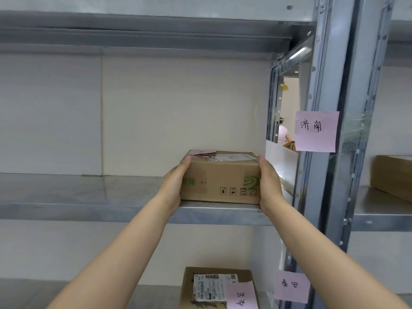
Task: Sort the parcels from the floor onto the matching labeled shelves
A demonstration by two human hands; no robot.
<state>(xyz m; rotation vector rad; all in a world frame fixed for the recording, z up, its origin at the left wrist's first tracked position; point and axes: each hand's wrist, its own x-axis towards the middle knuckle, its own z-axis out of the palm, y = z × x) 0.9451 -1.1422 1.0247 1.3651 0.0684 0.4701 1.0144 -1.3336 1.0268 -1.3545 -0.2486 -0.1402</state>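
Note:
A small brown cardboard parcel (219, 180) with a green logo and a pink note on top rests on the metal shelf (89, 197), near its right end. My left hand (174, 185) presses its left side and my right hand (268, 184) presses its right side, so both hold it. A pink label (316, 131) with handwritten characters hangs on the upright just right of this shelf. On the shelf below lies another parcel (214, 286) with a printed waybill and a pink note, beside a second pink label (291, 286).
Steel uprights (334, 108) bound the bay on the right. A further brown box (392, 177) sits on the neighbouring shelf at far right. The shelf above (145, 30) overhangs closely. Through a gap a person is seen far behind.

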